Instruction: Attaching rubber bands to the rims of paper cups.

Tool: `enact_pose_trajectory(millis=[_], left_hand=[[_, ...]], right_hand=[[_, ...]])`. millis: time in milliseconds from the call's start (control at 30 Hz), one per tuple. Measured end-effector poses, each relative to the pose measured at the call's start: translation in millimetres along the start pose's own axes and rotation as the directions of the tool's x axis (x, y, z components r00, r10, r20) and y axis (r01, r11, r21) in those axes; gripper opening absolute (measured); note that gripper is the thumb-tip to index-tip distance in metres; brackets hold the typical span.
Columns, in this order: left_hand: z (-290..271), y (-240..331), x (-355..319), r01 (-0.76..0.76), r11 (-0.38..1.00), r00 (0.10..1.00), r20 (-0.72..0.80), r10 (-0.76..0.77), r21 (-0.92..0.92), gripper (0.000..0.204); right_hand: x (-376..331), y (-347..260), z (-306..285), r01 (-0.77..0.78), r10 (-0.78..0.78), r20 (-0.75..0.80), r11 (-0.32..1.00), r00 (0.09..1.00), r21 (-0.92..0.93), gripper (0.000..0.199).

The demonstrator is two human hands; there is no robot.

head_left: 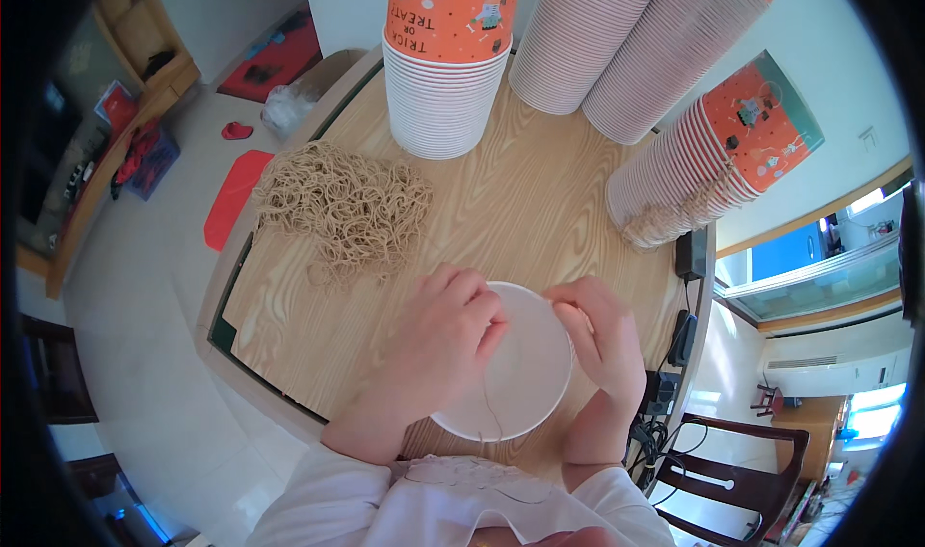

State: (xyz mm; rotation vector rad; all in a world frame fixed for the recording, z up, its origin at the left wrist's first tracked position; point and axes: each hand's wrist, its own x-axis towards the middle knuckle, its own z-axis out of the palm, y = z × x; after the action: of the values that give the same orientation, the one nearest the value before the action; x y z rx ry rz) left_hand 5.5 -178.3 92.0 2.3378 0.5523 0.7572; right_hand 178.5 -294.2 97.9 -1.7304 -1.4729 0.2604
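A white paper bucket [528, 378] stands open side up at the table's near edge, between my hands. My left hand [448, 330] is over its left rim with the fingers curled closed. A thin string [491, 402] runs from beneath those fingers across the bucket to its near rim. My right hand [602, 340] is closed in a pinch at the bucket's far right rim; what sits between its fingertips is too small to make out. Left of the bucket and farther off lies a loose heap of tan string [347, 205].
Tall nested stacks of paper buckets, one with an orange print [448, 94], stand at the back. Another orange stack [713, 161], with string strands over its side, leans at the right. Power adapters [662, 393] and cables line the right edge, beside a dark chair [747, 470].
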Motion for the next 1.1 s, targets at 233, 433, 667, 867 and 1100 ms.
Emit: enact_pose_trajectory(millis=[233, 433, 667, 867, 1100], left_hand=[[3.5, -11.3, 5.1, -0.017, 0.983, 0.993, 0.121, -0.005, 0.183, 0.010], [6.7, -15.9, 0.8, -0.139, 0.942, 0.972, 0.223, 0.072, 0.306, 0.007], [8.3, -9.7, -5.5, -0.233, 0.892, 0.947, 0.298, 0.118, 0.387, 0.009], [6.9, -7.6, -10.3, -0.263, 0.888, 0.946, 0.283, 0.160, 0.377, 0.010], [-4.1, 1.5, -14.0, -0.229, 0.963, 0.967, 0.145, 0.208, 0.141, 0.011]], right_hand=[[-2.0, 5.1, 12.6, -0.112, 0.137, 0.199, 0.985, 0.970, -0.132, 0.025], [-8.0, 0.6, 10.1, -0.172, 0.227, 0.289, 0.964, 0.930, -0.202, 0.031], [-10.0, -3.2, 9.1, -0.155, 0.236, 0.344, 0.956, 0.909, -0.248, 0.029], [-9.6, -6.4, 5.9, -0.193, 0.259, 0.349, 0.958, 0.900, -0.212, 0.031], [-3.9, -9.2, 0.3, 0.142, -0.141, 0.190, 0.990, 0.972, 0.007, 0.030]])
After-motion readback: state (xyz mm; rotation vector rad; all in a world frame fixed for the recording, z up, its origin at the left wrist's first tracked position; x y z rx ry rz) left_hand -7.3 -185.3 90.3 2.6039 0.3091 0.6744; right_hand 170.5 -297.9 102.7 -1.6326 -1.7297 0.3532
